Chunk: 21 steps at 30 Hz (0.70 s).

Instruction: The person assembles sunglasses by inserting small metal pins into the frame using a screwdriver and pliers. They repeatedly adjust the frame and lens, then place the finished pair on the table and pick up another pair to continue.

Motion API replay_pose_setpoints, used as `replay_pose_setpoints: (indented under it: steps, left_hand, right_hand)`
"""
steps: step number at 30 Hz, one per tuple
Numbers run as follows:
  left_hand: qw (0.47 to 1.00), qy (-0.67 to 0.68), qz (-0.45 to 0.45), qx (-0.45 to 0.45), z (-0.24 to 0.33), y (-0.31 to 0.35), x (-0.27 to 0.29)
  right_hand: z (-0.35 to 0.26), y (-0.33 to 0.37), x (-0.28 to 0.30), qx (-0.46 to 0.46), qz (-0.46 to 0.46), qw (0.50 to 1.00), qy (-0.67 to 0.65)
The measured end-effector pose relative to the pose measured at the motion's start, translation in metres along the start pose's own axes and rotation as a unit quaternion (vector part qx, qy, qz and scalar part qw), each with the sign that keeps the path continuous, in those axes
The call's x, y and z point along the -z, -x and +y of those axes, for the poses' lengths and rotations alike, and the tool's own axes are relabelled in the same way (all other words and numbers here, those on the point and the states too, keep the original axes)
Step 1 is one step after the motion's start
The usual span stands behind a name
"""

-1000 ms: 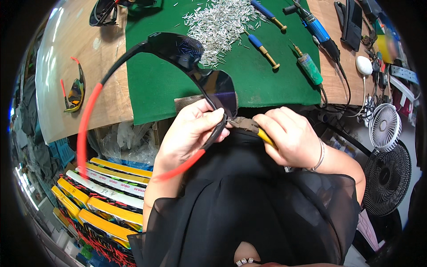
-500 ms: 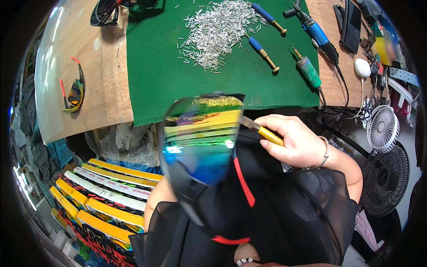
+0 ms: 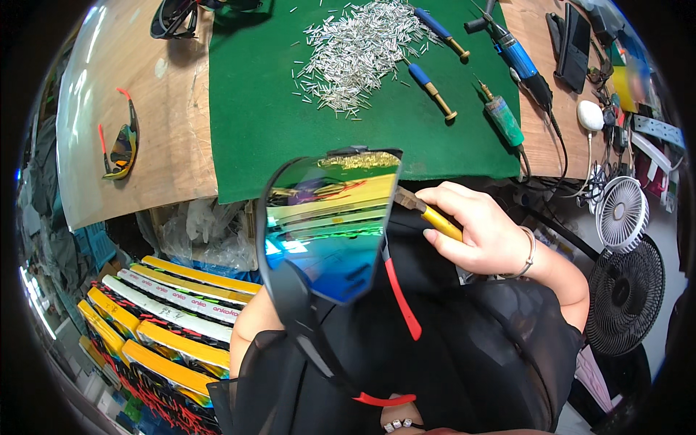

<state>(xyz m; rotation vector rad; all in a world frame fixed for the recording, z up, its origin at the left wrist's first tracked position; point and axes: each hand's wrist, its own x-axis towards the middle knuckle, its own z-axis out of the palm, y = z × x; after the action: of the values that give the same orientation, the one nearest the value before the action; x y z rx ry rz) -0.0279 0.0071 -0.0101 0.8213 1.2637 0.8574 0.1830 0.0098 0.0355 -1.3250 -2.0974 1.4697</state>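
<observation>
Fingers [image 3: 453, 217] of the right hand [image 3: 478, 232] clench yellow-handled pliers [image 3: 428, 212] at the mirrored sunglasses [image 3: 326, 225] (left hand hidden); fitting the hinge likely needs steady alignment.

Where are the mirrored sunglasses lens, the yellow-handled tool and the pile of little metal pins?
mirrored sunglasses lens [image 3: 330, 225], head view, middle of the lens
yellow-handled tool [image 3: 442, 222], head view, yellow handle
pile of metal pins [image 3: 355, 54], head view, heap's centre

The raised sunglasses [image 3: 330, 225] block the near mat edge. Beyond, bare green mat [image 3: 254, 116] lies open left of the metal pin pile [image 3: 355, 54]; screwdrivers [image 3: 431, 90] and soldering irons [image 3: 507, 119] crowd the right.
</observation>
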Motion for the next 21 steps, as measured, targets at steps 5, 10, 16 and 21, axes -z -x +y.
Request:
replay_pose_setpoints:
  steps: [5,10,16,21]
  left_hand:
    - [1.0,0.009,-0.013,-0.017,0.011,0.0,-0.006]
    - [1.0,0.017,-0.004,0.007,0.008,0.002,-0.004]
    - [0.988,0.118,-0.06,0.08,0.001,-0.009,0.004]
    - [0.916,0.203,-0.22,0.267,0.028,-0.023,0.017]
  right_hand:
    - [0.002,0.0,-0.001,-0.007,-0.005,0.999,-0.041]
    - [0.001,0.0,0.004,-0.039,-0.042,0.995,-0.085]
    - [0.002,0.001,0.005,-0.019,-0.037,0.999,-0.004]
    - [-0.003,0.004,0.005,0.124,0.055,0.943,0.305]
